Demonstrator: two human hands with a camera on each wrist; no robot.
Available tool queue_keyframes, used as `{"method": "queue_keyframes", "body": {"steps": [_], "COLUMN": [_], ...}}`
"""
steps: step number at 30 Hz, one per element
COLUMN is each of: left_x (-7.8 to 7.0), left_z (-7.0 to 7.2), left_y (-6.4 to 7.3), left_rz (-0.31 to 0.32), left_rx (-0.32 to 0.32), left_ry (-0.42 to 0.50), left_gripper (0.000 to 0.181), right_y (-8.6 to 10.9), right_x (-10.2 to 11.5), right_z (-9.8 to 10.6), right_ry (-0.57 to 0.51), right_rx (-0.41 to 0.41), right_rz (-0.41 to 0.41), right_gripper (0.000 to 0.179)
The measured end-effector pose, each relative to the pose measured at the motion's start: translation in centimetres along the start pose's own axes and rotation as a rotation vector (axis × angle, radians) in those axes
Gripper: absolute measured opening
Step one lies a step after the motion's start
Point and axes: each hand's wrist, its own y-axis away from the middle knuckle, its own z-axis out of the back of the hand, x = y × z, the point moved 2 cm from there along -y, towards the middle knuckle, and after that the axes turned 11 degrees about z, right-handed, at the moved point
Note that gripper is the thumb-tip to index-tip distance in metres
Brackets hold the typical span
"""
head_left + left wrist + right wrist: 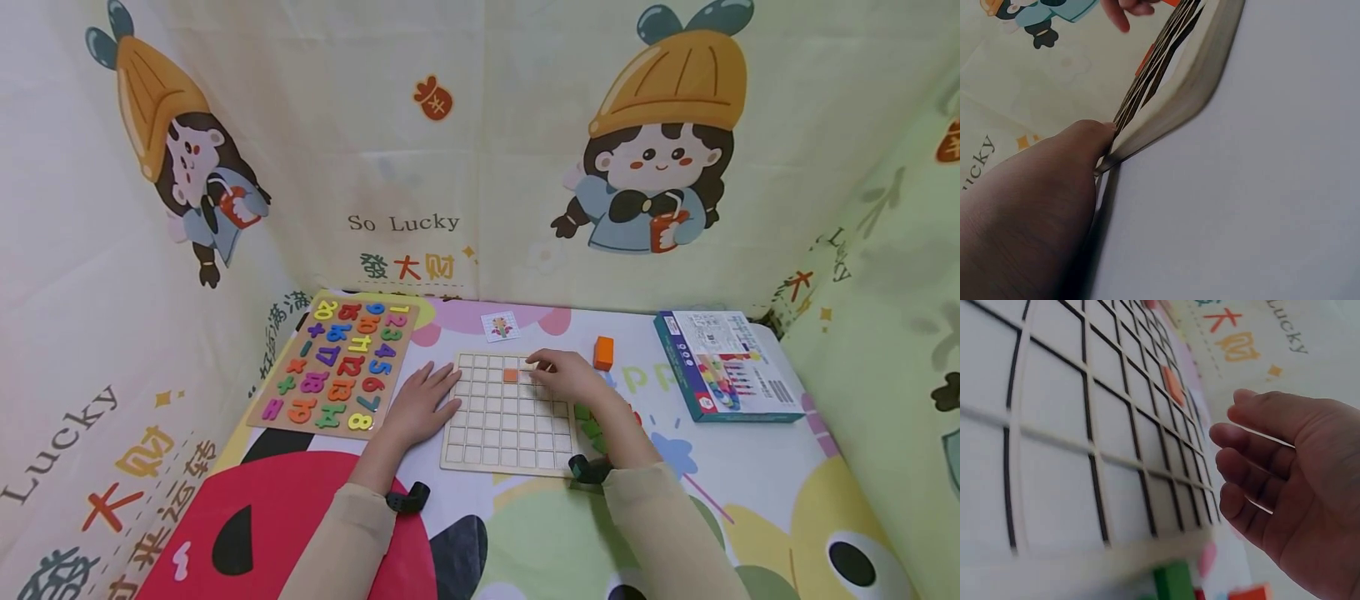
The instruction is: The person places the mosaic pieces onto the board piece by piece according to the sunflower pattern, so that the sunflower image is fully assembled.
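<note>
A pale wooden grid board (508, 433) lies flat on the table, with an orange square tile (511, 376) in one cell of an upper row. My left hand (422, 406) rests along the board's left edge, fingers extended; its thumb touches the rim in the left wrist view. Over the upper right of the board hovers my right hand (567, 377). Its fingers are loosely bent, and the right wrist view shows nothing held in them. Green blocks (591, 429) lie at the board's right side, partly hidden under my right forearm, with a bit of red beside them.
To the left is a board of coloured numbers (288, 426). A small picture card (500, 327) lies behind the grid board, and an orange block (603, 353) stands beyond my right hand. A flat printed box (727, 367) sits at the back right. Printed cloth walls enclose the table.
</note>
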Motion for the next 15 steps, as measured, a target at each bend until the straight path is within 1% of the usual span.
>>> {"method": "queue_keyframes", "body": {"steps": [4,9,12,15], "left_x": [0.1,0.1,0.1,0.0], "left_z": [-0.2,-0.2,-0.1,-0.1], "left_y": [-0.2,-0.2,-0.1,-0.1], "left_rz": [0.002,-0.003,-0.002,-0.004], "left_rx": [0.004,0.009,0.008,0.001], "left_ry": [-0.021,-0.015,-0.014,-0.01], "left_gripper": [0.063,0.063,0.063,0.063], "right_y": [2.1,4.7,5.9,6.7], "right_x": [-0.9,-2.7,-3.9,-5.0], "right_z": [2.0,4.2,5.0,5.1], "right_ry": [-0.034,-0.038,-0.041,-0.089], "right_rx": [-0.012,-0.013,-0.009,0.019], "right_rz": [-0.059,-0.099,-0.121,-0.15], "right_gripper": [0.032,0.034,0.033,0.031]}}
